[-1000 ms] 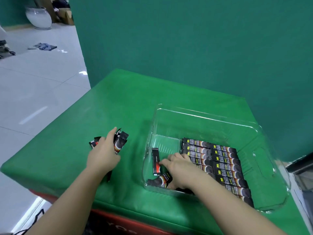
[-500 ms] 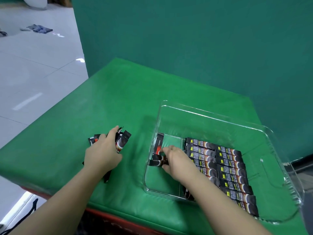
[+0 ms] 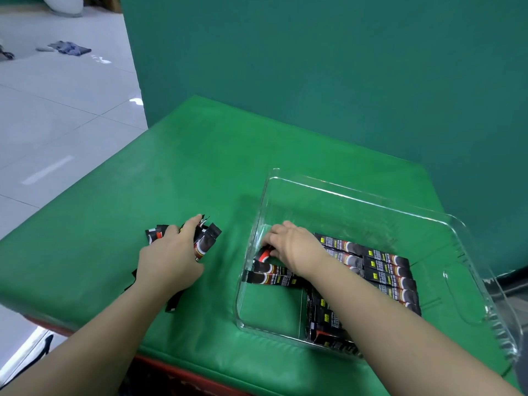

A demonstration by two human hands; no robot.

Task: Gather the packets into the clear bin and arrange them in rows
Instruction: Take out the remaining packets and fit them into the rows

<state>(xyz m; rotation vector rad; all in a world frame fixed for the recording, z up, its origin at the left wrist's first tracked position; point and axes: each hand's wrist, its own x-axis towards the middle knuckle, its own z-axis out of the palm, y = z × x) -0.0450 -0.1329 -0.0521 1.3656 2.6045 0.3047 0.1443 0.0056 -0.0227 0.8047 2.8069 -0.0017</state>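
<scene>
Left hand (image 3: 168,258) is curling over a loose pile of glossy black packets (image 3: 204,241) at 9 o'clock. Right hand (image 3: 291,247) is pinching, I think, one packet (image 3: 263,254) inside the clear plastic bin (image 3: 457,281), beside the flat rows (image 3: 383,270).

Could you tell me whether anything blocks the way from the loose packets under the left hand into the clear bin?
Only the bin's near-left wall stands between the loose packets under the left hand and the bare floor inside; they must be lifted over it. The right hand also occupies that corner.
</scene>
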